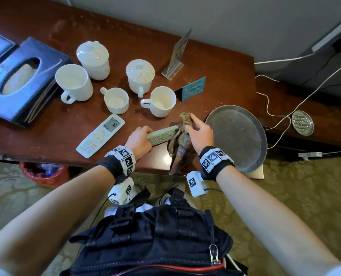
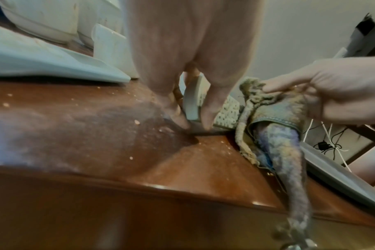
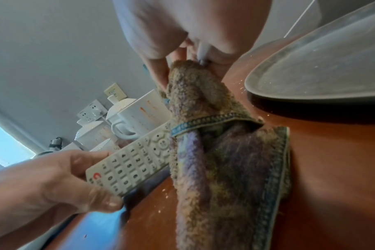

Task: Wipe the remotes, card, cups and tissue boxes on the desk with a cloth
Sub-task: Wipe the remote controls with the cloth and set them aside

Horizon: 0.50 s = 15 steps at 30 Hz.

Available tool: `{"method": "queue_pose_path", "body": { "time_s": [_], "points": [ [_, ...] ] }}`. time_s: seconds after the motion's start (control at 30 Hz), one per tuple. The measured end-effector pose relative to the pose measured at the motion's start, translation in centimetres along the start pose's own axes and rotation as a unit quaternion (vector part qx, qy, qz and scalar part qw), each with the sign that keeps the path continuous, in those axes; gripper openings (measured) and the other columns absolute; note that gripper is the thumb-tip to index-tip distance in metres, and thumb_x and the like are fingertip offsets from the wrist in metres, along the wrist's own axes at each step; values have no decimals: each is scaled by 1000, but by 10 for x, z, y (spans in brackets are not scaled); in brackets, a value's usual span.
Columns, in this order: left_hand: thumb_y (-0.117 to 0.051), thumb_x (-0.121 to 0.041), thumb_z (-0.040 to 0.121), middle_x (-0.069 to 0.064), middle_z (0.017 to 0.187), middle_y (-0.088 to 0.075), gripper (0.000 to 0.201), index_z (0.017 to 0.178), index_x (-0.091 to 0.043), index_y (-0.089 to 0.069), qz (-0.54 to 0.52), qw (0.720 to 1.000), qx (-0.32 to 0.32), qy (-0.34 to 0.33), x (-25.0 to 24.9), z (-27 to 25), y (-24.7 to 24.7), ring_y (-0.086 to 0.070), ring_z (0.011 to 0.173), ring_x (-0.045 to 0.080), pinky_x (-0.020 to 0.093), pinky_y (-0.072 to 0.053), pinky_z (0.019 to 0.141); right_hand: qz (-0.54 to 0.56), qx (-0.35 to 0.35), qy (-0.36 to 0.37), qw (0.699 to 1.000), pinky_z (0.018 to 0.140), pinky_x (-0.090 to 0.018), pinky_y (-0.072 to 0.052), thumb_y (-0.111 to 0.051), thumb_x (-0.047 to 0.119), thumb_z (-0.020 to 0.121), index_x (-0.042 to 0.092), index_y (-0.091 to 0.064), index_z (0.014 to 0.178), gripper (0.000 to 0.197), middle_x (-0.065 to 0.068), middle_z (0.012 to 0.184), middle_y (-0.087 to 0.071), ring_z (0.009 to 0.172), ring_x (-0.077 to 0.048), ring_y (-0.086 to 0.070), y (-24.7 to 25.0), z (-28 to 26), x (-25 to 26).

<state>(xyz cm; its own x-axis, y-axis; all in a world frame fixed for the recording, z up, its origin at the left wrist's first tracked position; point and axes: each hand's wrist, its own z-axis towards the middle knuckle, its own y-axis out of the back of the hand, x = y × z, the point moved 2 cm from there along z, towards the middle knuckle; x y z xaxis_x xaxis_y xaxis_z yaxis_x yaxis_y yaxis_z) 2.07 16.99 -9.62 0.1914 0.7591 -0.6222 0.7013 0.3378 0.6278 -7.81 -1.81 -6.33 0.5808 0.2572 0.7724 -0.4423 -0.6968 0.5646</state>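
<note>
My left hand (image 1: pixel 140 137) grips the near end of a long white remote (image 1: pixel 162 134) with many buttons, held just above the brown desk (image 1: pixel 215 62). My right hand (image 1: pixel 198 129) holds a worn brownish-purple cloth (image 1: pixel 180 145) wrapped over the remote's far end; the cloth hangs down past the desk edge. In the right wrist view the remote (image 3: pixel 131 165) sticks out from under the cloth (image 3: pixel 214 152). A second white remote (image 1: pixel 101 135) with a small display lies to the left. Several white cups, two lidded (image 1: pixel 139 75), stand behind. A blue card (image 1: pixel 193 89) stands at the back right.
A dark tissue box (image 1: pixel 20 80) sits at the far left. A round grey metal tray (image 1: pixel 236 136) lies just right of my right hand, overhanging the desk edge. An acrylic card stand (image 1: pixel 176 56) is near the wall. White cables (image 1: pixel 275 116) and a small metal dish (image 1: pixel 302 122) lie further right.
</note>
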Motion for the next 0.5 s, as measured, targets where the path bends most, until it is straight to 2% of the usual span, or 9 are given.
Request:
{"method": "queue_pose_path", "body": {
  "time_s": [0.1,0.2,0.3,0.4,0.43,0.5],
  "points": [
    [-65,-3,85,10,114,-55,43,124,-18,-53,-11,999,-21,-26,-2,-5,-5,-55,103,29,31,-40,80,-42,33,24,998,113,-32,-35,-57,42,95,35,-57,134,40,10,143,-52,132,-14,-48,-11,-5,1],
    [-62,0,84,1,107,-59,42,117,-25,-55,-61,997,-38,-34,-3,-10,-6,-57,94,23,32,-44,76,-132,61,62,987,113,-26,-26,-47,46,100,39,-55,136,38,13,152,-41,138,-12,-40,-18,-10,-1],
    [-69,-7,84,-3,109,-63,39,114,-30,-58,-131,991,-14,-26,0,-12,-6,-62,89,18,32,-53,78,-161,52,75,983,112,-27,-26,-45,46,101,40,-53,138,38,12,154,-37,139,-15,-40,-18,-9,-4],
    [-71,-16,86,-1,108,-66,37,120,-29,-65,-210,978,5,-11,5,-11,0,-66,90,15,28,-57,80,-197,38,76,977,112,-33,-30,-44,47,101,40,-51,139,40,10,155,-37,137,-20,-43,-18,-8,-3],
    [-72,-18,87,-1,109,-67,38,123,-29,-67,-235,972,11,-8,7,-10,1,-67,92,15,27,-58,82,-227,35,79,970,111,-35,-33,-42,47,101,39,-49,141,41,9,155,-37,135,-22,-45,-19,-7,-2],
    [-73,-19,87,0,110,-70,38,123,-28,-69,-274,961,26,1,10,-8,3,-69,95,15,33,-58,88,-302,32,102,947,105,-39,-39,-38,46,103,36,-47,143,42,6,155,-38,129,-28,-51,-19,-8,3]
  ]
}}
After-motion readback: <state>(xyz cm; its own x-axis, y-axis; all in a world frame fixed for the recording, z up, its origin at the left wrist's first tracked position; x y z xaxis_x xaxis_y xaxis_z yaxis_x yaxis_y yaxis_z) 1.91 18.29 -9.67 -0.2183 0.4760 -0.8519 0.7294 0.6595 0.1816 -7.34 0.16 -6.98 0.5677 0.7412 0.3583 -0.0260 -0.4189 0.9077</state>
